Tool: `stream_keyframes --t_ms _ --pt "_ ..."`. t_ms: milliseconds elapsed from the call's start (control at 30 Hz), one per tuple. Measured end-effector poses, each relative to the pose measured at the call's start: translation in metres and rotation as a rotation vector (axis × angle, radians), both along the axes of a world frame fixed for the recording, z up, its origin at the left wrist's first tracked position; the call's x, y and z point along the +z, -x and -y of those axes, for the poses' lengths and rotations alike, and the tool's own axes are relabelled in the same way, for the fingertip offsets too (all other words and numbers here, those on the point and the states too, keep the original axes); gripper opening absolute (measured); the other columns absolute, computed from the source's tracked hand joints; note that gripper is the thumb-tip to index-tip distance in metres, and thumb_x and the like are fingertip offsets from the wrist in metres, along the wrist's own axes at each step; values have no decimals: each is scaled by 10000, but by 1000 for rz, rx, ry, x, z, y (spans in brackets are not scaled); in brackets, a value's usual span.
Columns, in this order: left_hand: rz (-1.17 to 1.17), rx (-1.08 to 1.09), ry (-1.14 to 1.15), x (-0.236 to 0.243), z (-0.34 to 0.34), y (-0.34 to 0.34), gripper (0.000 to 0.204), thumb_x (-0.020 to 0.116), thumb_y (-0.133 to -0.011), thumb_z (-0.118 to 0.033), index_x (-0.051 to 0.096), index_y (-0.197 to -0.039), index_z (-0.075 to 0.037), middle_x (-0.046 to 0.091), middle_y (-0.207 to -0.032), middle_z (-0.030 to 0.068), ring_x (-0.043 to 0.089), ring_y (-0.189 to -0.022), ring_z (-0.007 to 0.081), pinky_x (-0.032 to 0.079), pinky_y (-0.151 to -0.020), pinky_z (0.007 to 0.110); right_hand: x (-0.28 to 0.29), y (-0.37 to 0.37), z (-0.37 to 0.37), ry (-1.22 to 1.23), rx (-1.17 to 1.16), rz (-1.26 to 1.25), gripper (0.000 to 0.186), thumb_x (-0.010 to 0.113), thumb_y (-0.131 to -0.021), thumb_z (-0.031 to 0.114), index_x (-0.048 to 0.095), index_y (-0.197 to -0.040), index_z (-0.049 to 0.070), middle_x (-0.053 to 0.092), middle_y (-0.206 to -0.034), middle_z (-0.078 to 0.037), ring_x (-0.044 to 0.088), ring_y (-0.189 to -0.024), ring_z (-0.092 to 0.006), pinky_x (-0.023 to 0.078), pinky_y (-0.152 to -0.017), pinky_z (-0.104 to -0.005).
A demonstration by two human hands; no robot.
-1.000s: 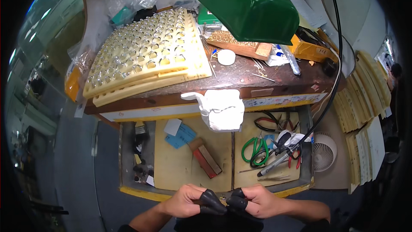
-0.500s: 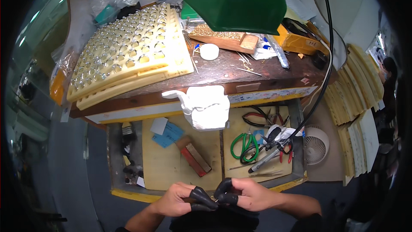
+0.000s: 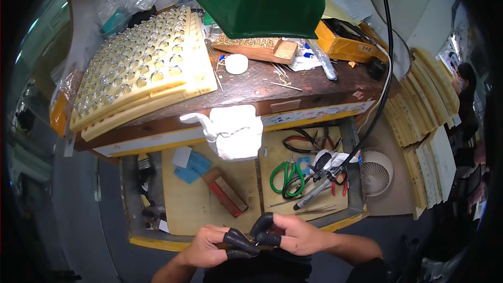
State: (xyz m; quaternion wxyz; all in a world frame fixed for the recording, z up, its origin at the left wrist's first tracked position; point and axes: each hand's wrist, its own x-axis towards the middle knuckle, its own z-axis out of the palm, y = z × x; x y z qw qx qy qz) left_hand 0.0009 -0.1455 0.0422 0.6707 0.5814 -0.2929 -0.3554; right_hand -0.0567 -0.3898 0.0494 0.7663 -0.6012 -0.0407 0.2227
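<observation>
My left hand (image 3: 209,247) and my right hand (image 3: 296,236) meet in front of the open drawer's front edge. Black finger covers sheathe the thumb and forefinger of each. Both hands are closed in a pinch, fingertips almost touching. Between them a tiny bright metallic piece (image 3: 256,242) shows, too small to name. Just beyond, inside the drawer (image 3: 181,199), lies a block with a red side and a brown top (image 3: 226,194). A white wrapped pad (image 3: 237,132) sticks out from the bench edge above the drawer.
Ring-filled cream trays (image 3: 141,71) cover the bench's left. A green lamp shade (image 3: 257,3) hangs over the back, near a wooden block (image 3: 254,48) and white round lid (image 3: 236,64). Green-handled pliers (image 3: 286,179) and a grey handpiece (image 3: 313,194) lie in the drawer, beside a fan (image 3: 377,173).
The whole scene has shifted slightly left in the picture as my head turned. My hands keep the same pinched pose, close together.
</observation>
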Motion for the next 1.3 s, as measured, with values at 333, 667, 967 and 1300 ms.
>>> stream_keyframes --t_ms 333,667,967,1300 --pt "-251 61 173 7 33 6 397 695 -875 75 586 -1256 85 677 -1153 186 671 -1074 253 530 -984 389 -19 -2 6 -196 -98 -79 172 523 -1042 205 561 -1050 38 650 -870 -27 600 -700 -73 485 -599 -217" --pt "156 517 201 -20 73 7 344 741 -790 101 684 -1120 21 595 -1126 111 629 -1014 190 521 -850 307 -33 -10 -1 -518 -274 -164 241 591 -1009 260 548 -1098 39 647 -989 -97 597 -714 -128 466 -606 -248" --pt "776 644 41 -12 71 -1 312 693 -712 106 683 -1007 4 672 -988 149 643 -872 329 535 -753 365 -12 -7 -2 182 -796 308 270 618 -895 -69 491 -1125 -6 605 -1028 -90 607 -961 -159 488 -874 -276" --pt "1072 620 -97 -3 61 -6 472 616 -564 159 715 -1002 16 646 -924 132 594 -813 301 506 -669 362 4 -4 -3 429 -565 660 410 722 -776 -92 483 -1095 2 638 -1016 -96 614 -895 -145 502 -815 -282"
